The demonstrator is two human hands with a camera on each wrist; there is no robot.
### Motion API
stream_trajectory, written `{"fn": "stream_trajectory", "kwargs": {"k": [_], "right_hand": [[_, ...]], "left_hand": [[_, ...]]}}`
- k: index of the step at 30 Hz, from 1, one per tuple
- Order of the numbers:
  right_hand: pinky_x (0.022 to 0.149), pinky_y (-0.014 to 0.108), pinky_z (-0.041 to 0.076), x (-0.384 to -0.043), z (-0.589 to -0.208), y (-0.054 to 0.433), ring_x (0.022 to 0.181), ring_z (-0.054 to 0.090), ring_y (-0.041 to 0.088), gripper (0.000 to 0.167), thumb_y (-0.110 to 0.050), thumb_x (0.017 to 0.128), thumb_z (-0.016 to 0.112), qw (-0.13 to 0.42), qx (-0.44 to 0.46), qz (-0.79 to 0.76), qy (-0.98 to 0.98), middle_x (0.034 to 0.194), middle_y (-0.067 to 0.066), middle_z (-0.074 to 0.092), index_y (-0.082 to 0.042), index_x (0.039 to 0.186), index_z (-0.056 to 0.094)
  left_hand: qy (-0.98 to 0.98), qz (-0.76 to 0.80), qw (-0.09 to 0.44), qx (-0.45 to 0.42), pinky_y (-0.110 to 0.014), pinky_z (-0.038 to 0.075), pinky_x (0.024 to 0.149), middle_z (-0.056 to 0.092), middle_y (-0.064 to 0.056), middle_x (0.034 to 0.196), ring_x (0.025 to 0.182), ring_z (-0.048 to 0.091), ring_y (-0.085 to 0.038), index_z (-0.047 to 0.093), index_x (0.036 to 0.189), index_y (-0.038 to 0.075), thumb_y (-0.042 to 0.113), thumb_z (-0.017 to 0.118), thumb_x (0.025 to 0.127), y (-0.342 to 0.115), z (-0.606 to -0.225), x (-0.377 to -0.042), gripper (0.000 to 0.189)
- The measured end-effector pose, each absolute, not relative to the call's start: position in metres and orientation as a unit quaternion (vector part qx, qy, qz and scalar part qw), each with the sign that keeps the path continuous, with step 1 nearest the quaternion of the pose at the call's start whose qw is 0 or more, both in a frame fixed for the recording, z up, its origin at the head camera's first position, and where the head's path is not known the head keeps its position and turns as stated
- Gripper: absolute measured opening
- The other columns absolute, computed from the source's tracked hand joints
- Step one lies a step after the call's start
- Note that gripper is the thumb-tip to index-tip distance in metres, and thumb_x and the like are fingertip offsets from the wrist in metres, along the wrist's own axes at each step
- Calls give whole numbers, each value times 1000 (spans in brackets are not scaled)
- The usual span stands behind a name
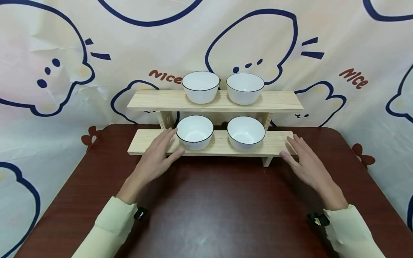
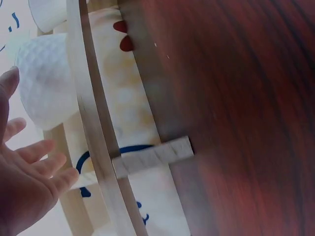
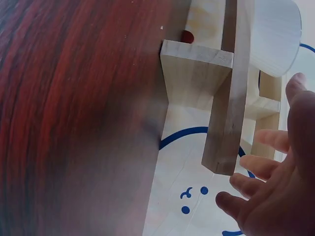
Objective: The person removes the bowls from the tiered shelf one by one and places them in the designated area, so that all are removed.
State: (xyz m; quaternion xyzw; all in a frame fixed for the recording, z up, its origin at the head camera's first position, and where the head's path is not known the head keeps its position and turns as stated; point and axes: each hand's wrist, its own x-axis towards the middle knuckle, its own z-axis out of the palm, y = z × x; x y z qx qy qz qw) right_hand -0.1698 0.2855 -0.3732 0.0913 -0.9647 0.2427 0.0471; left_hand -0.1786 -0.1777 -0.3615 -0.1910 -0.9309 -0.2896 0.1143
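Observation:
Two white bowls with thin dark rims stand upright on the lower board of a pale wooden rack [image 1: 277, 141]: a left one [image 1: 195, 133] and a right one [image 1: 246, 133]. My left hand [image 1: 155, 159] reaches over the board's left part, fingers spread, fingertips close to the left bowl's rim; whether they touch it I cannot tell. In the left wrist view, the dimpled side of a bowl [image 2: 47, 81] shows beyond the thumb. Over the board's right end is my right hand [image 1: 308, 166], fingers spread and holding nothing, apart from the right bowl.
Another two white bowls, left [image 1: 200, 87] and right [image 1: 245, 89], sit on the upper board [image 1: 148, 100]. A short wooden leg [image 3: 192, 73] props the lower board on the dark reddish-brown table [image 1: 219, 208]. Behind hangs a cartoon-printed cloth [image 1: 135, 46].

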Motion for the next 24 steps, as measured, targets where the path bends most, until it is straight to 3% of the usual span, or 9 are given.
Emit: {"fn": "stream_trajectory", "kwargs": {"k": [12,18,24], "right_hand": [[105,75,26,-165,-379,294,144,25,54,75,-46,103,57,66,71,293,-951,162,29,20,-1,156,31],[105,72,28,-163,-383,301,141,30,54,74,-46,101,60,65,70,297,-950,159,30,27,3,153,37],[103,71,32,-162,-384,304,138,35,55,68,-39,99,68,77,71,293,-950,155,32,35,7,144,48]], "left_hand": [[-889,-409,96,-182,-55,30,116,36,-13,159,147,30,-29,40,153,9,31,77,92,-161,-358,-193,74],[-867,-466,72,-162,-48,39,112,37,-14,157,145,34,-29,41,148,5,23,81,89,-157,-357,-200,74],[-859,-487,58,-149,-49,41,110,33,-16,159,147,31,-32,42,146,2,21,83,87,-155,-358,-204,75]]}}
